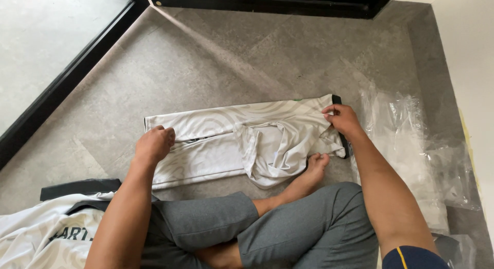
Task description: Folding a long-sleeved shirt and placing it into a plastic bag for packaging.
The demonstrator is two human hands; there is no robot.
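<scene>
Pinching the black-trimmed edge of a folded white patterned jersey point(242, 140), the right hand point(343, 120) has its fingers closed on the cloth. The left hand point(154, 144) presses knuckles-down on the jersey's other end, fingers curled, apparently gripping nothing. The jersey lies flat on the grey floor point(216, 58) before crossed legs, with clear plastic bags point(411, 140) just right and another white shirt point(46, 233) at lower left.
</scene>
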